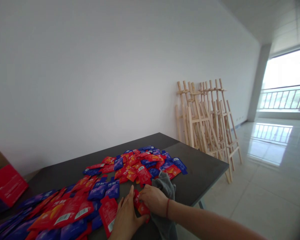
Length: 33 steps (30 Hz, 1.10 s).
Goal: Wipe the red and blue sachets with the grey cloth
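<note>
In the head view, the loosely curved left hand [127, 215] and tightly curled right hand [155, 200] hold a red pouch [143, 208] near the edge of the dark table [202, 163]. Grey cloth [166, 186] bunches against the right; loose pouches [143, 172] crowd beyond and leftward, toward a red box [8, 186].

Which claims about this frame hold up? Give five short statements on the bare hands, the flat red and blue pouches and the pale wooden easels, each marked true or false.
1. The left hand and right hand both touch a flat, glossy red pouch. True.
2. A rumpled grey cloth is next to the right hand. True.
3. The left wrist wears a thin red cord. False: the thin red cord circles the right wrist.
4. Every pouch is red. False: glossy blue pouches also lie on the dark table.
5. Pale wooden easels stand near the white wall. True.
</note>
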Each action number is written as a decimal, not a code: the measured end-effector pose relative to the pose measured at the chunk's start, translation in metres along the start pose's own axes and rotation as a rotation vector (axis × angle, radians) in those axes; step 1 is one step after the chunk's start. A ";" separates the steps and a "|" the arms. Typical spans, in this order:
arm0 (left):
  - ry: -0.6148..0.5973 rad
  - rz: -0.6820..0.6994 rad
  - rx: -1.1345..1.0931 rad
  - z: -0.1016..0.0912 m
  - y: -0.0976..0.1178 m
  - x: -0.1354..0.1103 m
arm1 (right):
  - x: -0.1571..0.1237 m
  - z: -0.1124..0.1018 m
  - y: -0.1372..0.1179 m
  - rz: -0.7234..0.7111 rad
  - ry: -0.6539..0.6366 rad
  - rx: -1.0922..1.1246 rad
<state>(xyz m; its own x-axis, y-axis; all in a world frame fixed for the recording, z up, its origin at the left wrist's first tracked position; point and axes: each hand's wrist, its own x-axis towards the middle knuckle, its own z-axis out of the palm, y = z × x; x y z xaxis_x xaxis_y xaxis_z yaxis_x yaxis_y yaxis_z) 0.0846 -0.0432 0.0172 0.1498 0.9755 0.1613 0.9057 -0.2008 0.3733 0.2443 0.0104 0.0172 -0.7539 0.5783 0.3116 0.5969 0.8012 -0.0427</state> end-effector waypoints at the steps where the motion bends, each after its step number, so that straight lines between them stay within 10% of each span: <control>1: -0.002 0.003 0.006 -0.001 0.001 -0.001 | 0.007 0.001 0.000 0.052 -0.012 -0.040; 19: 0.049 0.111 0.107 0.000 0.018 -0.006 | -0.033 -0.003 -0.011 0.169 -0.072 -0.118; 33: -0.112 0.039 0.016 -0.011 -0.001 -0.004 | -0.027 -0.011 -0.002 -0.135 -0.066 -0.060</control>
<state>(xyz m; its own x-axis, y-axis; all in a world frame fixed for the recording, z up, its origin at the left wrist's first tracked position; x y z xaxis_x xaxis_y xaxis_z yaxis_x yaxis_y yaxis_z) 0.0790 -0.0482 0.0267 0.2274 0.9712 0.0717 0.9044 -0.2379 0.3542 0.2669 -0.0082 0.0187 -0.8436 0.4764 0.2478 0.5027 0.8628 0.0525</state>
